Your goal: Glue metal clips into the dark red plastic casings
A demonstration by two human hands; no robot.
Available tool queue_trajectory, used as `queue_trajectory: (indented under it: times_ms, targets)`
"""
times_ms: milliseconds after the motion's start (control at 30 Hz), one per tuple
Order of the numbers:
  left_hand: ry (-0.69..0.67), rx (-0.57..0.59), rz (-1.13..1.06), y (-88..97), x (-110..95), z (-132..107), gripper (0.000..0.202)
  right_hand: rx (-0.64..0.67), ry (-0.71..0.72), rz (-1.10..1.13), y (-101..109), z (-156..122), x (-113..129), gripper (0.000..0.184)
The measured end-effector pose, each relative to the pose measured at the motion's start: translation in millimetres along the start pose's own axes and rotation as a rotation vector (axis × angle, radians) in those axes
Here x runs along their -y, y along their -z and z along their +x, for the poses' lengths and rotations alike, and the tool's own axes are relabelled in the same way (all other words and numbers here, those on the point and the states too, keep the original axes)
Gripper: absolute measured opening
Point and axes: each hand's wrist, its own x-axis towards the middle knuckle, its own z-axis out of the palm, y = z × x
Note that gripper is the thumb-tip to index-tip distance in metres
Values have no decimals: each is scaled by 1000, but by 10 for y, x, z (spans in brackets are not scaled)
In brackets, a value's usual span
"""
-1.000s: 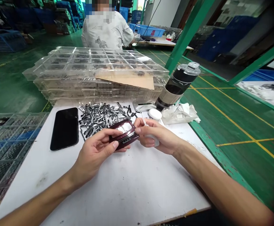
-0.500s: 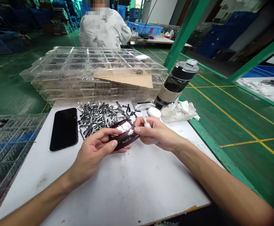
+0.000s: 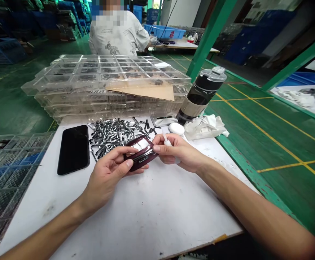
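Above the table — left hand cradles a maroon case (right hand pinches a white applicator).

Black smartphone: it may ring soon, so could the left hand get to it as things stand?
Probably yes: the left hand is beside the black smartphone with nothing between them on the white table, but it grips the maroon piece.

Head view faces forward and down, close above left hand, right hand (wide lens, curved edges).
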Motion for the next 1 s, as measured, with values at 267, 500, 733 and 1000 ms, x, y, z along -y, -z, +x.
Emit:
queue_trajectory:
  times_ms: [267, 500, 733, 1000]
  targets:
    - [-3, 35, -18, 23, -6, 1, 19, -5, 31, -52, 20, 18, -24, 30]
    - [1, 50, -17, 22, -6, 9, 20, 2, 25, -43, 11, 2, 6, 27]
    - [19, 70, -32, 37, -8, -6, 22, 29, 45, -90, 34, -3, 0, 25]
    - [-6, 100, -48, 36, -10, 5, 24, -20, 59, -142, 49, 3, 7, 27]
